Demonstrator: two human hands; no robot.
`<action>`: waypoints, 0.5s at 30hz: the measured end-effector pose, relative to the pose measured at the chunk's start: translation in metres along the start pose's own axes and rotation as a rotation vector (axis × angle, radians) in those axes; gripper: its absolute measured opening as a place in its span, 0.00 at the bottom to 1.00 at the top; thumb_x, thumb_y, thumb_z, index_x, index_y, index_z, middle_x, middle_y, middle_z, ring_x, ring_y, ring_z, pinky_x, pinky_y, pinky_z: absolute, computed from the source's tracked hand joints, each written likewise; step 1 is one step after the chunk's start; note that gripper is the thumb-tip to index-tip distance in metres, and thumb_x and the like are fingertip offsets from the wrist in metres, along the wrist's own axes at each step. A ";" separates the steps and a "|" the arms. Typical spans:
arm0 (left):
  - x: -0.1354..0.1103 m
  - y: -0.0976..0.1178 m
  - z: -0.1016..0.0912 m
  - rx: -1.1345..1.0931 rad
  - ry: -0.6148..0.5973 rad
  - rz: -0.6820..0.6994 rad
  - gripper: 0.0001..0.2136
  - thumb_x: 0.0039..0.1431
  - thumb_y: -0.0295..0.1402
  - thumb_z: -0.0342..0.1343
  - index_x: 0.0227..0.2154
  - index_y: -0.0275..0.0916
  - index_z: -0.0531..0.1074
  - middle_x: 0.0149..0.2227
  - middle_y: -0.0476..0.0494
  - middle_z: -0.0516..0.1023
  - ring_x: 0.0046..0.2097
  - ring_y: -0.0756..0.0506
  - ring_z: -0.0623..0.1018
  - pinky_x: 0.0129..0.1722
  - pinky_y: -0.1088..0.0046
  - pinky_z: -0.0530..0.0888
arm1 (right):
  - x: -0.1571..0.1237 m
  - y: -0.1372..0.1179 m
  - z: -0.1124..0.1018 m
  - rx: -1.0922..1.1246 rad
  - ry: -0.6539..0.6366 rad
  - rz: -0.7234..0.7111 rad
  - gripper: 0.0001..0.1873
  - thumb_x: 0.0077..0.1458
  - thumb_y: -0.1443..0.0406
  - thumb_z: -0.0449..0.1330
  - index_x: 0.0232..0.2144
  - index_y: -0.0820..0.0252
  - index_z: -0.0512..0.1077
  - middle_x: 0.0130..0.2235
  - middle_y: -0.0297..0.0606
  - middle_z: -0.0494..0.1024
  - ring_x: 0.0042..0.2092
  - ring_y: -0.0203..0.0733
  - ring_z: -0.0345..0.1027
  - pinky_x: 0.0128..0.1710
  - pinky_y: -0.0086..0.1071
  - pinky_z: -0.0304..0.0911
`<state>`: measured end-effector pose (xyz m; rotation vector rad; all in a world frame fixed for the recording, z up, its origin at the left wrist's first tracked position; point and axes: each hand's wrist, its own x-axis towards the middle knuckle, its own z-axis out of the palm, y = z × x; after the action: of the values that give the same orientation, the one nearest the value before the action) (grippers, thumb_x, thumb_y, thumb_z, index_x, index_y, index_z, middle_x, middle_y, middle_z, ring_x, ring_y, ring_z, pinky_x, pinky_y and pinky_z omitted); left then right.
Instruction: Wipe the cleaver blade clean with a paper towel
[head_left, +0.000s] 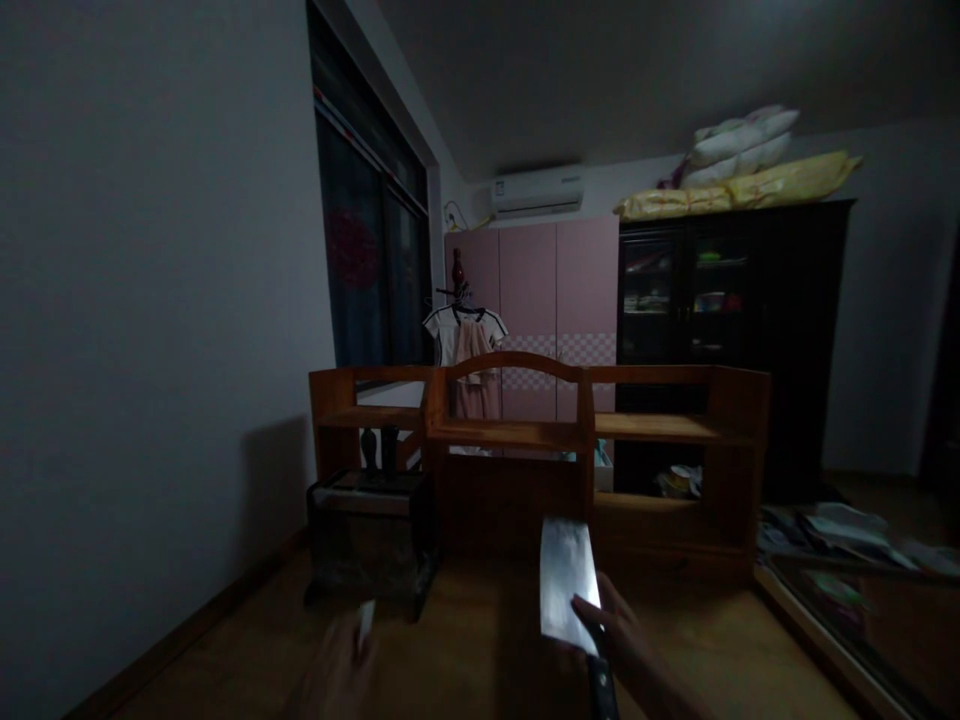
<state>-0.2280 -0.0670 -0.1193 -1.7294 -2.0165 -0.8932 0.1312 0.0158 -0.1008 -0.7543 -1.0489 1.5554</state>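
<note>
A cleaver point(568, 585) with a broad shiny blade and a dark handle is upright in front of me. My right hand point(619, 625) grips it where the blade meets the handle, its thumb resting on the blade. On the left, my left hand point(341, 655) is closed around a small white piece point(366, 622), too dim to name. Just beyond that hand stands a dark knife block point(364, 540), with a couple of dark handles point(379, 452) sticking up from its top.
A wooden shelf unit point(514, 432) runs along the back of the wooden tabletop point(450, 660). A white wall point(165, 350) borders the left side. Papers point(855, 530) lie at the right. Farther off are pink wardrobes point(529, 280) and a dark cabinet point(795, 330).
</note>
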 end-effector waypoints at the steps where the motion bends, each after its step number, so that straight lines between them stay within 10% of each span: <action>1: 0.004 0.017 0.003 -0.025 0.026 0.064 0.09 0.56 0.30 0.48 0.34 0.44 0.74 0.37 0.42 0.78 0.45 0.39 0.77 0.43 0.63 0.75 | 0.000 0.006 -0.001 0.026 -0.013 0.019 0.25 0.44 0.59 0.67 0.42 0.58 0.63 0.32 0.36 0.76 0.28 0.44 0.74 0.20 0.28 0.64; 6: 0.037 0.126 0.033 -0.165 0.239 0.433 0.14 0.62 0.27 0.44 0.48 0.40 0.69 0.48 0.41 0.75 0.54 0.42 0.73 0.54 0.60 0.72 | -0.001 0.041 -0.010 0.155 -0.058 0.088 0.36 0.40 0.60 0.68 0.51 0.54 0.59 0.30 0.36 0.77 0.23 0.47 0.74 0.19 0.28 0.61; 9: 0.046 0.174 0.055 -0.283 0.025 0.758 0.17 0.63 0.27 0.45 0.54 0.40 0.65 0.53 0.43 0.72 0.57 0.44 0.70 0.60 0.58 0.66 | -0.001 0.050 -0.014 0.205 -0.043 0.047 0.39 0.33 0.63 0.70 0.50 0.55 0.63 0.35 0.41 0.78 0.29 0.49 0.75 0.27 0.35 0.68; 15: 0.038 0.181 0.096 -0.379 -0.243 0.866 0.26 0.66 0.38 0.46 0.65 0.43 0.48 0.63 0.43 0.59 0.65 0.44 0.57 0.62 0.62 0.62 | 0.000 0.036 -0.022 0.110 0.151 -0.045 0.30 0.25 0.68 0.73 0.37 0.53 0.73 0.44 0.39 0.77 0.54 0.56 0.66 0.52 0.44 0.62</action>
<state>-0.0470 0.0358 -0.1242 -2.6813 -1.0012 -0.7907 0.1362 0.0195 -0.1425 -0.7545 -0.8574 1.4809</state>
